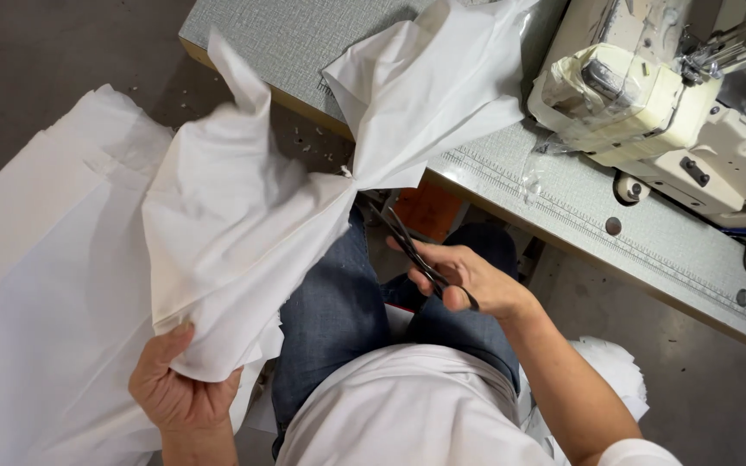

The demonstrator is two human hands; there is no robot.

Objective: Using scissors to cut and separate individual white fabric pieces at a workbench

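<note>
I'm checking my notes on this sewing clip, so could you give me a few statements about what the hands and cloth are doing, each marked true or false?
1. The left hand grips the white cloth. True.
2. The right hand holds a tape measure. False: it holds dark scissors.
3. The scissors point toward the pinched join in the cloth. True.
4. The sewing machine stands on the floor. False: it sits on the grey table.
5. The person wears blue jeans. True.
</note>
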